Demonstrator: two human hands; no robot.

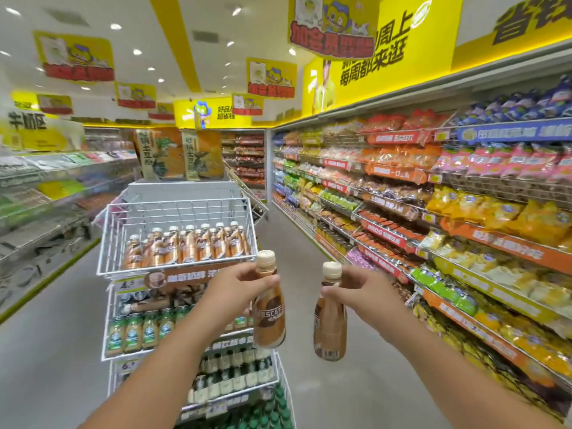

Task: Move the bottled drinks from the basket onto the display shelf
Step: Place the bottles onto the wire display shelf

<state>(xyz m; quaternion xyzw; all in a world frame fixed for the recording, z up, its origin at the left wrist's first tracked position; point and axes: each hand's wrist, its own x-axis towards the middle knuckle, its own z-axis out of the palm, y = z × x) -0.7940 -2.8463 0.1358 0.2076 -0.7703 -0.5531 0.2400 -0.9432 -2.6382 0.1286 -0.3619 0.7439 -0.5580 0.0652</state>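
Each hand, left [238, 281] and right [359, 292], holds a coffee bottle upright before the wire display shelf [176, 212].

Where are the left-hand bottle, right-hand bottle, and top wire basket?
left-hand bottle [270, 320]: head view, on the label.
right-hand bottle [330, 329]: head view, on the body.
top wire basket [176, 209]: head view, on the back wall.

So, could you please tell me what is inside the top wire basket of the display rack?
The top wire basket holds a row of upright brown coffee bottles with pale caps. Whether more rows stand behind them is hidden by the front ones.
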